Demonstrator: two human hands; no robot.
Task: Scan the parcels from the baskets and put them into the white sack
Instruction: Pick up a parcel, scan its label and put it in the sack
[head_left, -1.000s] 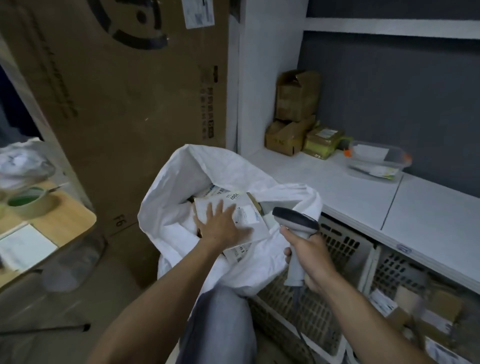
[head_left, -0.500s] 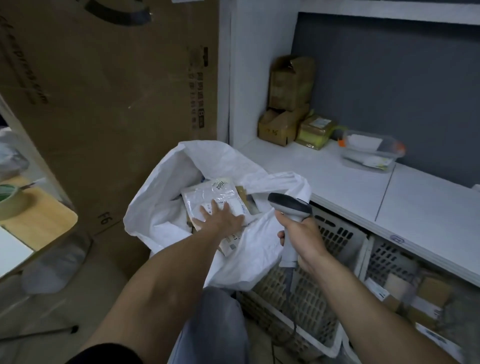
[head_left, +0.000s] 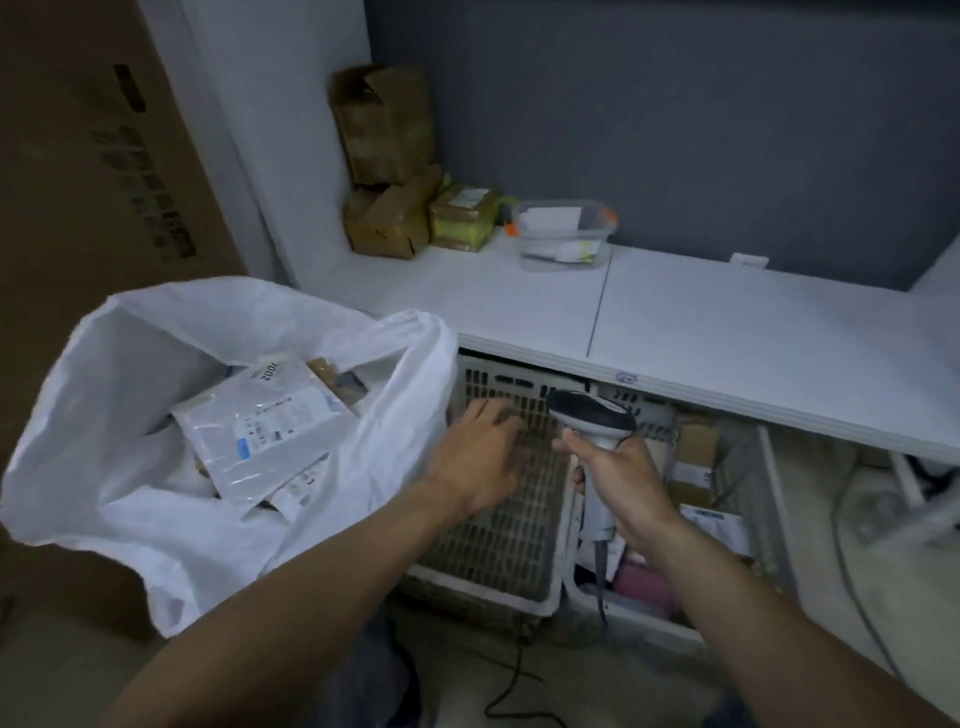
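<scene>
From my remote seat I see the left hand (head_left: 480, 462) hovering over the near basket (head_left: 498, 545), fingers spread and relaxed, holding nothing; whether the fingertips touch the lattice floor I cannot tell, as they are blurred; the right hand (head_left: 618, 478) is wrapped round the handle of the scanner (head_left: 592, 415), whose dark head points away from me toward the back of the baskets; its cable (head_left: 511, 686) trails down to the floor between my forearms

The white sack (head_left: 130, 467) stands open at the left, its rim just beside the near basket; inside it a pale labelled parcel (head_left: 265, 431) lies on top, tilted, with more packets partly hidden beneath it; the near basket shows only its bare grid where I can see it; the second basket (head_left: 631, 621), to the right and behind the right hand, holds several parcels (head_left: 719, 525), among them brown boxes and a white-labelled packet

Both baskets sit under a white shelf (head_left: 727, 332); on the shelf's far left corner are stacked cardboard boxes (head_left: 387, 218), and near them a clear plastic tub (head_left: 563, 239) with papers inside; a large brown carton (head_left: 88, 156) rises behind the sack
</scene>
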